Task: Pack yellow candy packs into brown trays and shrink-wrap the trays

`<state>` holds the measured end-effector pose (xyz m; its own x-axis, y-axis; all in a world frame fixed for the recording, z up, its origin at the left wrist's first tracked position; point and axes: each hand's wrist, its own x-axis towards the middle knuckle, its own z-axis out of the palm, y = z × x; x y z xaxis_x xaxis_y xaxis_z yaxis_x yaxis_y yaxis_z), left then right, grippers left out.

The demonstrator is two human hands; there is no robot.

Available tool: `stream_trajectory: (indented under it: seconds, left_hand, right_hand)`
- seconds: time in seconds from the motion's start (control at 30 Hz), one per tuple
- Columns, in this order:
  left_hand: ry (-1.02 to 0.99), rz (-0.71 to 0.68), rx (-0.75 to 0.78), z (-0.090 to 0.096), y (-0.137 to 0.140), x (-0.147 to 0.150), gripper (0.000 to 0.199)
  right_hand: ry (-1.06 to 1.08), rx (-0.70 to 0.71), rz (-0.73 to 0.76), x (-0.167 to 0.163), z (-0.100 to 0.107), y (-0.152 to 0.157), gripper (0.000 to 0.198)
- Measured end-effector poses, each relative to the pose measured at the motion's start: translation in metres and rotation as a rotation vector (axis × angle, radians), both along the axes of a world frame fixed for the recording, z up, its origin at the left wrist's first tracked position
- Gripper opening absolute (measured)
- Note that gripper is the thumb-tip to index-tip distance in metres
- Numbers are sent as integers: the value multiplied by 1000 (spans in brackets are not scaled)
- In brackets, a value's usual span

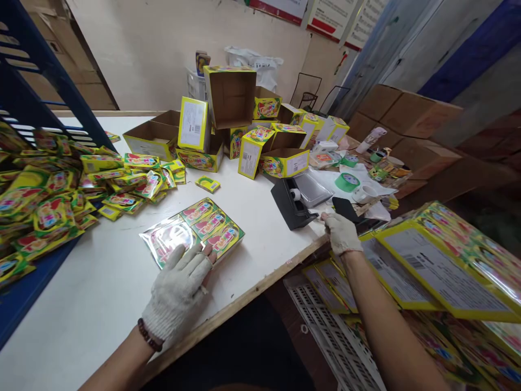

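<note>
Box (211, 225) partly hidden beneath left hand (179, 288)

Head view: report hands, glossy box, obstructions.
White-gloved left hand on glossy rectangular multicoloured box. White-gloved right hand beside black plastic tape dispenser, contact unclear. Small flat yellow packet beyond box, not touching.

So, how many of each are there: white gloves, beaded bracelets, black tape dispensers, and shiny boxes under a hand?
White gloves: 2
Beaded bracelet: 1
Black tape dispenser: 1
Shiny box under the left hand: 1
Total: 5
</note>
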<state>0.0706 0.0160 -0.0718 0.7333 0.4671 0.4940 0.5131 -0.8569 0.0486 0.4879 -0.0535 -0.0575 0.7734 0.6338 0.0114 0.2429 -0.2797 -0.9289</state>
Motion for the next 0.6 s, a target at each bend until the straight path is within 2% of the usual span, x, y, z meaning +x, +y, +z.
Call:
stream_trajectory:
  seconds: [0.1, 0.2, 0.33, 0.4, 0.5, 0.6]
  left_hand:
    - [-27, -52, 5, -3, 0, -9, 41]
    - [-45, -134, 7, -6, 1, -21, 43]
    - [-51, -54, 39, -8, -2, -35, 35]
    - [-60, -12, 50, -7, -6, -38, 32]
    - [-107, -26, 59, -3, -11, -35, 32]
    - [-135, -20, 91, 3, -16, -31, 31]
  right_hand:
    - [109, 43, -25, -14, -11, -15, 28]
    - [203, 52, -38, -26, -27, -15, 31]
    - [268, 24, -78, -29, -43, -2, 28]
    - [289, -7, -80, -27, -44, 2, 24]
    - [302, -31, -46, -33, -38, -1, 23]
    - [331, -31, 75, -66, -30, -11, 30]
